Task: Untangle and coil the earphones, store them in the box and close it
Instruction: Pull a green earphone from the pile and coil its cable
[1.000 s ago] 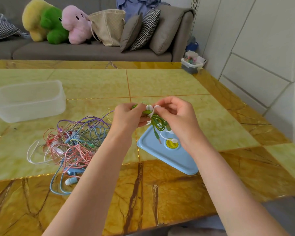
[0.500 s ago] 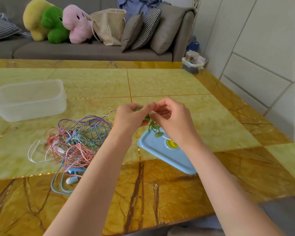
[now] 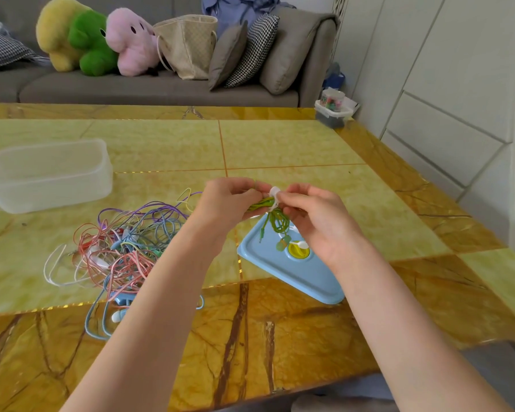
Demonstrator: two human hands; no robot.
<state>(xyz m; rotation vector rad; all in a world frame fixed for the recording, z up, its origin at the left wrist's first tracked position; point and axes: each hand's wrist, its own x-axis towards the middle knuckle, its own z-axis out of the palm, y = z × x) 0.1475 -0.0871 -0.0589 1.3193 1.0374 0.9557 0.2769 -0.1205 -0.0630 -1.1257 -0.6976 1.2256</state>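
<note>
Above the table, my left hand (image 3: 226,203) and my right hand (image 3: 315,218) both pinch a coiled green earphone (image 3: 275,220). A white tie sits around the coil between my fingertips. The coil's loops, plug and earbuds hang down over a blue lid (image 3: 292,269) with a yellow valve. A tangle of pink, blue and purple earphones (image 3: 125,245) lies on the table left of my left forearm. The clear plastic box (image 3: 46,173) stands open at the far left.
The yellow marble table (image 3: 280,144) reaches its right edge past the lid. A small container of beads (image 3: 333,110) sits at the far right corner. Behind the table is a grey sofa (image 3: 149,87) with plush toys, a bag and cushions.
My hands have shifted a little, and the white tie now shows on top of the green coil between my fingertips. More of the hanging loops is visible below my right hand.
</note>
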